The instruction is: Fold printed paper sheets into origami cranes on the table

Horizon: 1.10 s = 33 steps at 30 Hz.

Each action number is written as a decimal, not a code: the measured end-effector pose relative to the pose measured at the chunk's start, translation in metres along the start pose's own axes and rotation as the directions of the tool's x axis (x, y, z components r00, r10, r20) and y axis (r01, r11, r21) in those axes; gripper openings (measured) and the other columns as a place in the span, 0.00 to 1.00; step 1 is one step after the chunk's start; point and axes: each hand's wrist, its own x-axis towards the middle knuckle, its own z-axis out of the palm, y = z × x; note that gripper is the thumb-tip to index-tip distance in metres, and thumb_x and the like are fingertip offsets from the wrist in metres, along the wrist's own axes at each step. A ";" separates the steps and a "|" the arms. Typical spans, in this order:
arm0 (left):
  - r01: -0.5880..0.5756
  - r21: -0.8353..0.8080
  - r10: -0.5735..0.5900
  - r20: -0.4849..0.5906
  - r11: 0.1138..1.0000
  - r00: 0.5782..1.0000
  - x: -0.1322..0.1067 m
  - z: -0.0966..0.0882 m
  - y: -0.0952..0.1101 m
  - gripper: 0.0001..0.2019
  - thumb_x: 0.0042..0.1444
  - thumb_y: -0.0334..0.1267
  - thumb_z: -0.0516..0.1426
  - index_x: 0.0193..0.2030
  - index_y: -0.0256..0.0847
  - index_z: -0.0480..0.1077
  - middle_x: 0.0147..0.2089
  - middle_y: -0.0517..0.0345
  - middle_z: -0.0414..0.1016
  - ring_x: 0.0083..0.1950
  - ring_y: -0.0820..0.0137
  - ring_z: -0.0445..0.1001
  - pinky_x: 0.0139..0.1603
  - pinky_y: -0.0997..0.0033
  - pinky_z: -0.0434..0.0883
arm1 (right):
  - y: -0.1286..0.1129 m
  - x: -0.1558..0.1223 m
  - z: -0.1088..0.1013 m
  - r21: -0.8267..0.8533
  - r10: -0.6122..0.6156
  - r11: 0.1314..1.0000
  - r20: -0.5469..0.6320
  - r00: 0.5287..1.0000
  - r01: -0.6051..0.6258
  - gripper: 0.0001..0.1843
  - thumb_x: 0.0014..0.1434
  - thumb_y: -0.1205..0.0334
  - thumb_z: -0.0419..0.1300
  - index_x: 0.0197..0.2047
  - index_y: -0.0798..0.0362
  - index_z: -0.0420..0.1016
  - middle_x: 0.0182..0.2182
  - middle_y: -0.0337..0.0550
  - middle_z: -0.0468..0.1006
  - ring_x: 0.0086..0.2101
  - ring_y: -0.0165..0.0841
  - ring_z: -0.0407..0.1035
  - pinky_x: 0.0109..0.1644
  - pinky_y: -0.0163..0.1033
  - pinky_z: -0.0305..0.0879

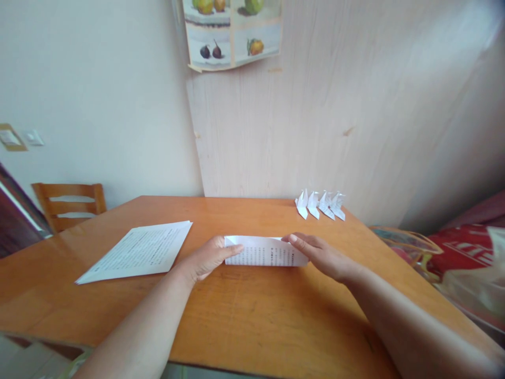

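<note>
White folded paper, left hand, right hand pressing it

Cropped, covered, unreadable
Print on the folded paper is too small to read; the poster is cut off at the top; the chair is half hidden behind the table.
</note>
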 end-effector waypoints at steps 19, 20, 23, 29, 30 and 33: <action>0.095 -0.178 -0.117 -0.117 0.979 0.986 0.004 0.005 -0.012 0.19 0.57 0.41 0.61 0.54 0.37 0.68 0.56 0.45 0.76 0.57 0.58 0.74 0.57 0.55 0.70 | -0.008 -0.009 0.025 -0.605 -0.364 0.744 -0.010 0.931 0.284 0.14 0.69 0.56 0.52 0.42 0.52 0.78 0.37 0.47 0.78 0.40 0.38 0.70 0.45 0.41 0.62; 0.108 -0.125 -0.127 -0.152 0.986 0.980 0.004 0.005 -0.013 0.21 0.57 0.41 0.61 0.55 0.37 0.68 0.56 0.45 0.76 0.58 0.57 0.74 0.58 0.54 0.69 | -0.008 -0.009 0.028 -0.619 -0.350 0.726 0.045 0.936 0.301 0.14 0.68 0.57 0.53 0.43 0.52 0.78 0.37 0.47 0.78 0.41 0.38 0.70 0.45 0.41 0.62; 0.132 0.048 -0.114 -0.274 0.990 0.955 0.005 0.004 -0.018 0.28 0.57 0.41 0.61 0.63 0.41 0.62 0.62 0.43 0.70 0.63 0.55 0.69 0.62 0.53 0.66 | -0.006 -0.008 0.032 -0.637 -0.296 0.708 0.121 0.947 0.303 0.13 0.68 0.57 0.54 0.45 0.51 0.78 0.39 0.47 0.79 0.42 0.39 0.70 0.46 0.41 0.62; -0.022 0.527 0.265 -0.392 0.850 0.881 0.008 0.006 -0.020 0.30 0.56 0.39 0.60 0.66 0.45 0.62 0.67 0.47 0.64 0.69 0.55 0.61 0.69 0.51 0.59 | 0.001 -0.006 0.034 -0.668 -0.215 0.702 0.131 0.968 0.246 0.13 0.66 0.56 0.55 0.46 0.51 0.78 0.39 0.47 0.79 0.42 0.39 0.71 0.45 0.41 0.61; -0.063 0.606 0.329 -0.338 0.793 0.882 0.008 0.008 -0.018 0.24 0.58 0.39 0.59 0.62 0.45 0.67 0.64 0.49 0.67 0.68 0.56 0.63 0.69 0.52 0.59 | 0.001 -0.006 0.034 -0.672 -0.209 0.700 0.132 0.969 0.242 0.13 0.66 0.56 0.55 0.45 0.51 0.78 0.39 0.47 0.79 0.41 0.39 0.71 0.45 0.41 0.61; -0.226 0.708 0.397 -0.083 0.669 0.914 0.004 0.016 -0.013 0.16 0.60 0.39 0.58 0.55 0.47 0.74 0.58 0.53 0.75 0.64 0.57 0.68 0.68 0.53 0.61 | 0.001 -0.007 0.035 -0.688 -0.198 0.688 0.130 0.972 0.232 0.11 0.65 0.57 0.56 0.43 0.52 0.77 0.39 0.46 0.79 0.40 0.38 0.72 0.44 0.40 0.61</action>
